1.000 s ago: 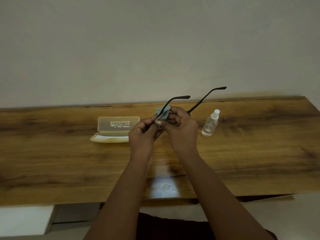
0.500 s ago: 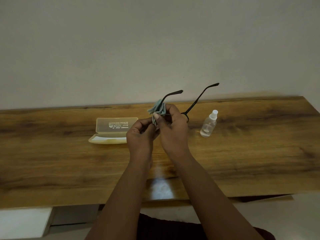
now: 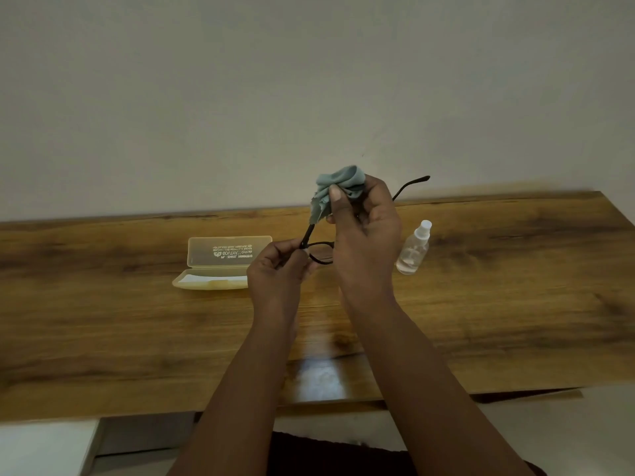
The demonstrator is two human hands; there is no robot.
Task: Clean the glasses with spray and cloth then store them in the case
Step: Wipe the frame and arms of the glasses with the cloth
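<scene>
My left hand [image 3: 280, 271] pinches the black-framed glasses [image 3: 318, 250] at the frame's left corner, above the wooden table [image 3: 137, 321]. My right hand [image 3: 366, 228] is raised higher and grips a bunched grey-green cloth [image 3: 335, 190] wrapped around the left temple arm. The other temple arm [image 3: 410, 185] sticks out to the right behind my right hand. The lenses are mostly hidden by my hands. An open translucent yellow case [image 3: 220, 262] lies on the table to the left. A small clear spray bottle [image 3: 414, 249] with a white nozzle stands to the right.
The table runs along a plain pale wall [image 3: 309, 97]. Its front edge is close to my body, with a white surface [image 3: 41, 448] below at the left. Bare wood lies left of the case and right of the bottle.
My right hand has slid the cloth upward along the temple arm, away from the lens. My left hand stays low on the frame, and the frame front now shows between my hands.
</scene>
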